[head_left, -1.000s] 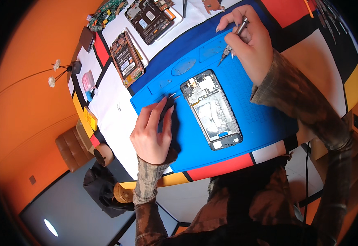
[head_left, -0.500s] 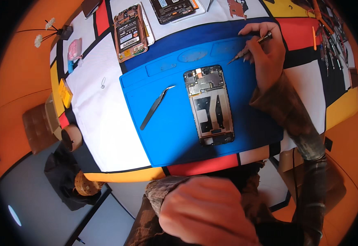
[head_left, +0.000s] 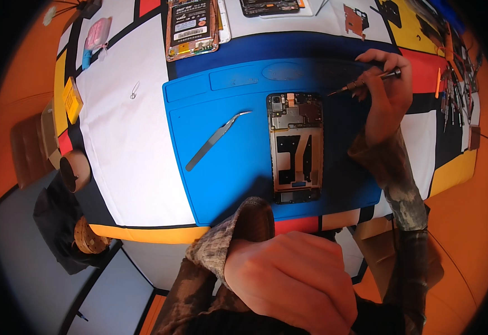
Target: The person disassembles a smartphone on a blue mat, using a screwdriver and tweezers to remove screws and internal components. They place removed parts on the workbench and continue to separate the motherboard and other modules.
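My right hand [head_left: 388,95] is closed around a slim screwdriver [head_left: 361,83], its tip pointing left, just beyond the upper right corner of an opened phone [head_left: 294,148]. The phone lies on a blue work mat [head_left: 232,184], its circuit board showing at the top and a bare metal frame below. On the mat to its left, grey tweezers [head_left: 216,142] with a bent tip lie touched by neither hand. Close to me, in front of the table edge, my left hand [head_left: 291,279] shows its back, fingers curled together and whatever they hold hidden.
Beyond the mat lie an opened phone with a battery [head_left: 192,28] and another dark phone [head_left: 270,6]. A copper-coloured board piece [head_left: 355,22] is at the far right, near several tools [head_left: 456,92]. A yellow box [head_left: 73,101] and pink pouch [head_left: 97,34] lie left.
The view has shifted, so the far phones sit higher in the picture. My right hand still grips the screwdriver, now held more level. More of the left sleeve's cuff shows over the mat's near edge.
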`<state>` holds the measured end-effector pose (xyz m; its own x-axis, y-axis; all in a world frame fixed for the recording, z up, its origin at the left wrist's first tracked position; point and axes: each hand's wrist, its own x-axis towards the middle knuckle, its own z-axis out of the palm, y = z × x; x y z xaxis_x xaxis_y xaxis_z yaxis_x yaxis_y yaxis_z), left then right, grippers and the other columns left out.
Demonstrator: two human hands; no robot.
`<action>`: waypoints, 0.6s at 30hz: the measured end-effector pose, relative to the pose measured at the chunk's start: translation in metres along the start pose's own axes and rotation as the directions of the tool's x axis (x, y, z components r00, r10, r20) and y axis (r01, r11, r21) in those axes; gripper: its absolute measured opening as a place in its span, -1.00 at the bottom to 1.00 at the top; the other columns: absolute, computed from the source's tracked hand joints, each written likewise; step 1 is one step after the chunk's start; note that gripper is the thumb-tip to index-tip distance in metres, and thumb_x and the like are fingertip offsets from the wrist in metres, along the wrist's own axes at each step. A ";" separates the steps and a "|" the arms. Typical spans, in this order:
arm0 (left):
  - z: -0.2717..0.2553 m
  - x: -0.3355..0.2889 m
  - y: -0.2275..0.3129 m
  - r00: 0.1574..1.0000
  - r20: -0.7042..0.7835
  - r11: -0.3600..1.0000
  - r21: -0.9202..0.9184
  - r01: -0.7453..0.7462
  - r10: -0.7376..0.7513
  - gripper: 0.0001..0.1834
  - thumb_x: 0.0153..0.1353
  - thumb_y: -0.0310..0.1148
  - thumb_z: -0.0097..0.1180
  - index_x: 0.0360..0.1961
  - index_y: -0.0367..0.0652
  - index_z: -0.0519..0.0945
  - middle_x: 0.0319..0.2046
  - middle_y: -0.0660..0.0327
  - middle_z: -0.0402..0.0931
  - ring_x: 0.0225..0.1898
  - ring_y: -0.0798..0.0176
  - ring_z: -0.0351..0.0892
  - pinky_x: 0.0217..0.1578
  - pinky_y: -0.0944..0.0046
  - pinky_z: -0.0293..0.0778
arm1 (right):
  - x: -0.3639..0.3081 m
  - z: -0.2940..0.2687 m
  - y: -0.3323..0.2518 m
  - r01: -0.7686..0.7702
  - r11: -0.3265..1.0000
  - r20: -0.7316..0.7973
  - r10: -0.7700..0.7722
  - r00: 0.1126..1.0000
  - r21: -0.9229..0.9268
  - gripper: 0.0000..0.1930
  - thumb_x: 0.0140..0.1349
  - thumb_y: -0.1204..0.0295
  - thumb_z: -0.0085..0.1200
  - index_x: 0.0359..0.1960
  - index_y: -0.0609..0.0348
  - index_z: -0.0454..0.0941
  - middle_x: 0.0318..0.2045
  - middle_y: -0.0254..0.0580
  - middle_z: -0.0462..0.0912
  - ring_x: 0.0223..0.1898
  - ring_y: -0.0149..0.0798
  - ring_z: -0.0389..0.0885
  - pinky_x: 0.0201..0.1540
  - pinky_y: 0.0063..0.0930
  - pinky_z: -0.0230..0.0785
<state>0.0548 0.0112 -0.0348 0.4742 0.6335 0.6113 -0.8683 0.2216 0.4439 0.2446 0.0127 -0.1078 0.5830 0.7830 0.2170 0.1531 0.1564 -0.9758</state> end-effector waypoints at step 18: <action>-0.011 0.001 0.009 0.991 0.059 0.983 -0.135 0.123 -0.116 -0.87 0.14 -0.48 0.10 -0.36 -0.37 0.56 -0.41 0.07 0.55 -0.46 0.21 0.53 -0.51 0.33 0.37 | 0.003 0.040 -0.016 0.399 0.914 0.441 -0.330 0.834 -0.070 -0.68 0.09 0.72 -0.12 -0.22 0.18 0.03 -0.18 0.09 0.36 -0.40 -0.44 0.48 -0.34 -0.59 0.44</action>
<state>0.0457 0.0216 -0.0371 0.5797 0.5589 0.5929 -0.8148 0.3959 0.4235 0.2122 0.0368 -0.0926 0.0839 0.8673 0.4907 0.4288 0.4131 -0.8034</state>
